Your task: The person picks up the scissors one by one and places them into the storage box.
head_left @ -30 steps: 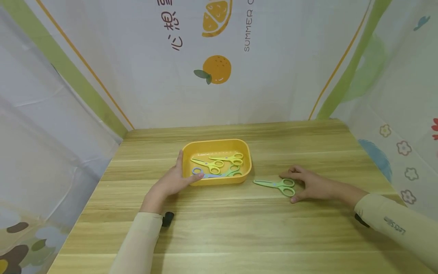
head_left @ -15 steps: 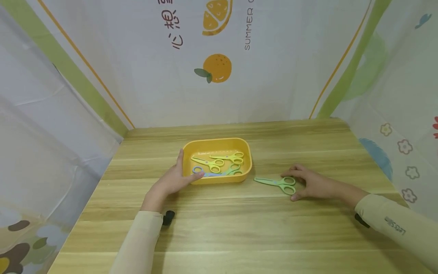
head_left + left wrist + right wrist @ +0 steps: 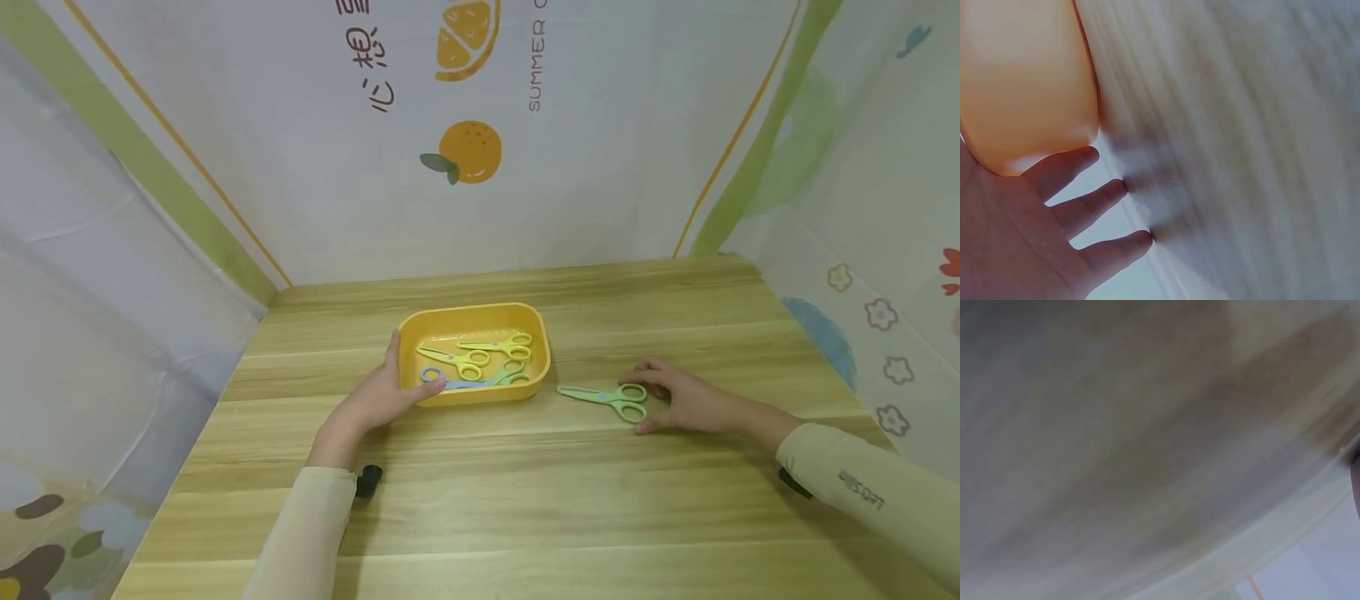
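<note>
A yellow box (image 3: 468, 396) stands on the table with several scissors inside. Two yellow scissors (image 3: 467, 361) lie side by side there, with blue and green scissors (image 3: 504, 377) in front of them. My left hand (image 3: 375, 393) holds the box's left front corner, thumb over the front rim. In the left wrist view its fingers (image 3: 1088, 206) spread along the box. Right of the box, light green scissors (image 3: 603, 397) lie flat, blades pointing left. My right hand (image 3: 686, 402) has its fingers and thumb around their handles. The right wrist view shows neither scissors nor most of that hand.
Both hands work over a wood-grain table (image 3: 525, 508). A white curtain with printed oranges (image 3: 468, 152) hangs behind it, and more printed cloth (image 3: 885, 333) hangs at the sides. Black wrist bands (image 3: 367, 482) show below the sleeves.
The light green scissors have shifted slightly away from me. My right thumb and fingers have drawn a little closer around the handles. My left hand stays on the box.
</note>
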